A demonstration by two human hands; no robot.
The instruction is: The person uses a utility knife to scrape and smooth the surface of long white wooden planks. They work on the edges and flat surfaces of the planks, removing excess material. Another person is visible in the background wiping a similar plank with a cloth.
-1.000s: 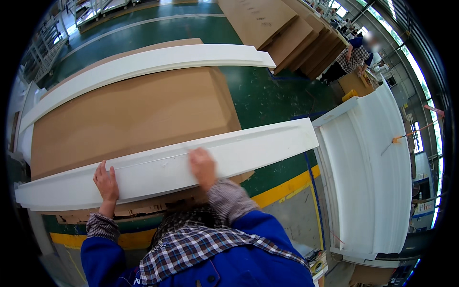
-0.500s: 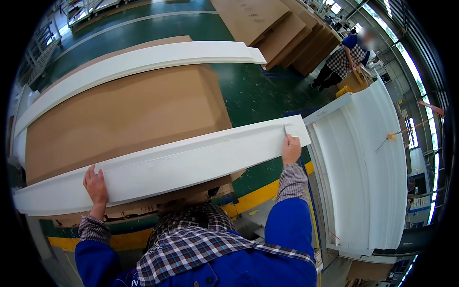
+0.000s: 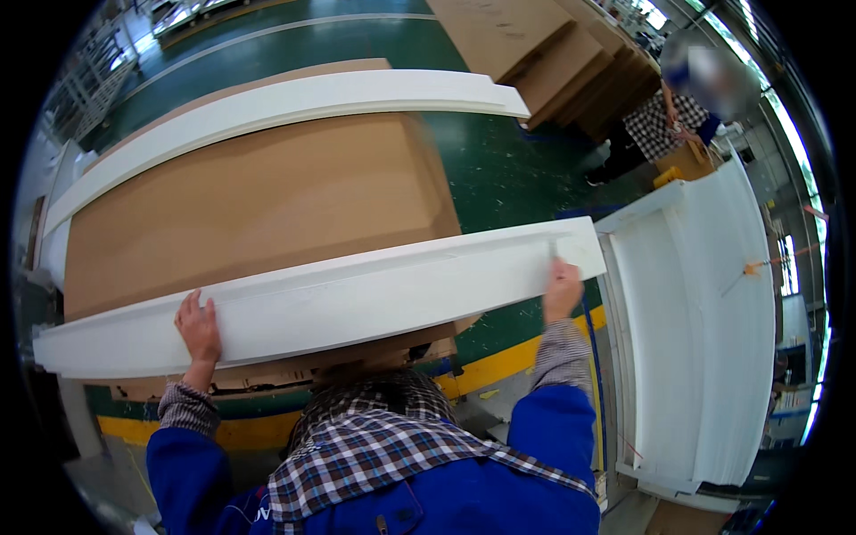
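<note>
A long white board (image 3: 374, 285) lies across the near edge of a sheet of brown cardboard (image 3: 250, 187). My left hand (image 3: 201, 330) rests open on the left part of the board, fingers spread over its surface. Near the board's right end, my right hand (image 3: 562, 290) is closed round a small thin grey tool (image 3: 553, 250), held against the white surface; the tool is blurred, so I cannot tell its exact kind. A second long white board (image 3: 294, 98) lies along the cardboard's far side.
Large white curved panels (image 3: 695, 330) stand to my right. Brown cardboard sheets (image 3: 571, 80) are stacked at the back. A person in a checked apron (image 3: 660, 125) stands bent over a cardboard box at the back right. Metal racks (image 3: 102, 80) are at the far left.
My right hand moved from the middle of the near board to its right end and stays there. My left hand remains on the board. The view has shifted slightly.
</note>
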